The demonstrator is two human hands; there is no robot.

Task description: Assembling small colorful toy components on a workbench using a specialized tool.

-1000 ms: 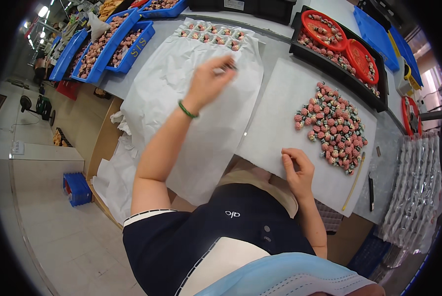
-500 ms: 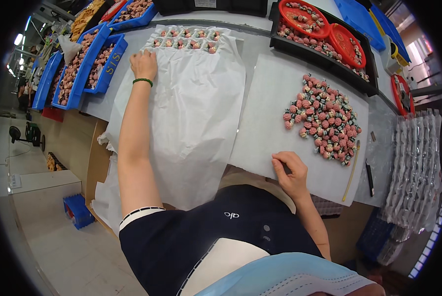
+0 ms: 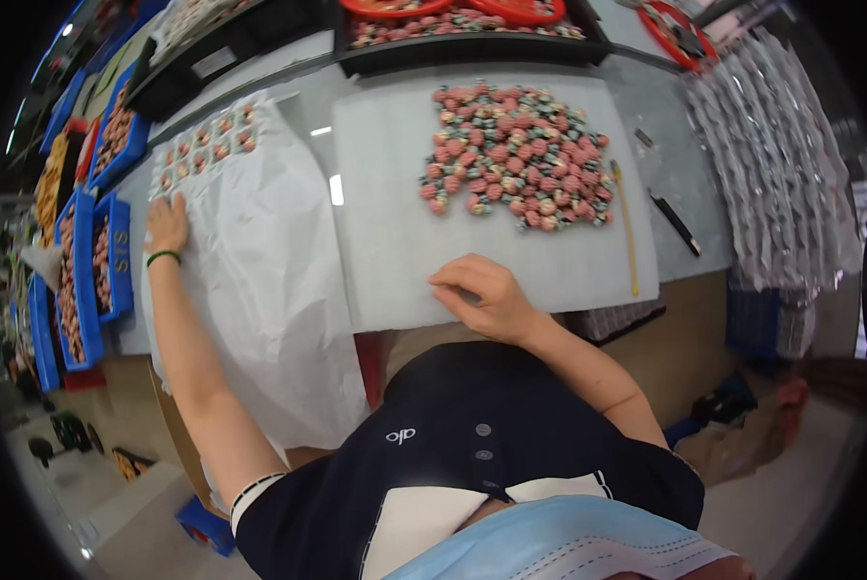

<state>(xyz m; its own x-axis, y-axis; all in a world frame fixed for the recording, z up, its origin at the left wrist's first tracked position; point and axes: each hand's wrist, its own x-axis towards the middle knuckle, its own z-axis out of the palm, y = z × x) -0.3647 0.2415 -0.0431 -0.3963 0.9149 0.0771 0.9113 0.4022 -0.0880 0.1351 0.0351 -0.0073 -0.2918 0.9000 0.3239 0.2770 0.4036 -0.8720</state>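
My left hand lies flat, fingers stretched out, on a crinkled white sheet. Just beyond its fingertips is a white sectioned tray with small pink-and-dark figures in its pockets. My right hand hovers at the near edge of a white mat. Its fingers are loosely curled, thumb a little apart from the forefinger, and nothing shows between them. Beyond that hand, a pile of small pink, cream and grey-green beaded figures is spread on the mat.
A yellow thin stick and a black pen-like tool lie right of the pile. Stacked clear plastic trays stand far right. A black bin with red dishes is behind the mat; blue bins of figures line the left.
The view has swung to the right, so the table and both hands appear shifted left. My left hand stays beside the tray, and my right hand stays near the mat's front edge.
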